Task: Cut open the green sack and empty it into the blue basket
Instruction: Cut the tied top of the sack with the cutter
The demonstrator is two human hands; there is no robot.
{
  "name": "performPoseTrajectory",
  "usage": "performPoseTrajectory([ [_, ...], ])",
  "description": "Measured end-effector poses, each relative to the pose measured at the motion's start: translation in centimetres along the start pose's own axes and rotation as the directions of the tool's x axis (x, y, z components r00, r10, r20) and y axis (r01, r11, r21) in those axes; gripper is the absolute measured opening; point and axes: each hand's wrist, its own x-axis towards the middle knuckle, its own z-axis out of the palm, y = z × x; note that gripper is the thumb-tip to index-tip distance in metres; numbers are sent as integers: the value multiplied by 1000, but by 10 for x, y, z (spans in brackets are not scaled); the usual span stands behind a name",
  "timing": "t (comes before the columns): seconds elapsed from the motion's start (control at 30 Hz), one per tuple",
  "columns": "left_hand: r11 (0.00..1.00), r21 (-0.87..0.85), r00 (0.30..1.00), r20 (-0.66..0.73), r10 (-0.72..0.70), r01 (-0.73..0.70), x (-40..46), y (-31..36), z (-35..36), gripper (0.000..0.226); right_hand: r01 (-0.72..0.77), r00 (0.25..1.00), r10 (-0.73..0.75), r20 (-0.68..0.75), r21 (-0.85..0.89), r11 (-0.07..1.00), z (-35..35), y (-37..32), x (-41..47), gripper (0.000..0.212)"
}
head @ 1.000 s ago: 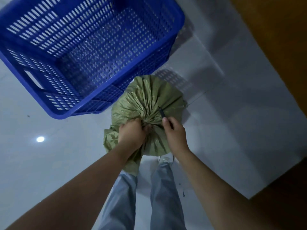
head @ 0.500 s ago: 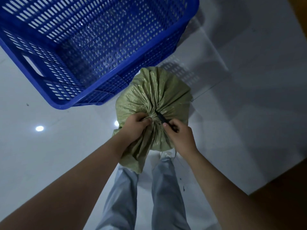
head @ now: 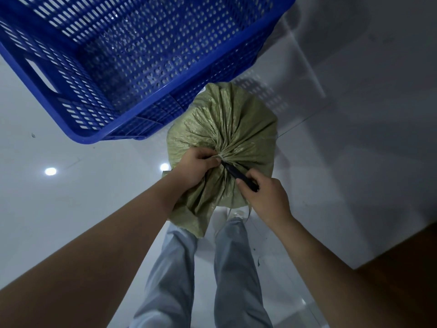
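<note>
A full green woven sack [head: 227,129] stands on the floor in front of my legs, its mouth gathered and tied with a pale string. My left hand [head: 196,165] grips the bunched neck just left of the knot. In my right hand [head: 262,197] is a black cutter [head: 238,175], its tip at the tied knot beside my left fingers. The blue perforated basket [head: 113,129] sits on the floor at the upper left, its near corner touching the sack; it holds nothing.
The floor is glossy white tile [head: 343,162] with lamp reflections [head: 50,171]. A brown wooden surface [head: 406,268] borders the floor at the lower right. My grey trouser legs [head: 236,268] stand just behind the sack.
The view has drawn closer to the sack. My right hand has slid back to the right and angled the cutter so its tip reaches the knot by my left fingers.
</note>
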Motion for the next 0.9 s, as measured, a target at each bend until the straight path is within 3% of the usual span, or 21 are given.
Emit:
performPoseTrajectory([
  [0.2, 1000, 13, 1000, -17, 25, -25, 0, 2, 1, 17, 12, 997, -14, -77, -29, 1000, 10, -4, -7, 25],
  [0.5, 999, -24, 999, -39, 31, -32, -6, 4, 6, 18, -95, 986, 118, -119, 189, 977, 34, -16, -23, 23],
  [0.63, 999, -41, 999, -42, 7, -9, -4, 3, 5, 17, -109, 978, 157, -135, 309, 945, 33, -17, -21, 40],
  [0.77, 999, -51, 999, -35, 10, -12, -2, 2, 5, 16, -211, 962, 271, -28, 556, 804, 25, -16, -6, 39],
  [0.9, 999, -44, 999, -49, 7, -9, 0, 4, 4, 16, -223, 973, 215, 84, 584, 781, 16, -12, 3, 31],
])
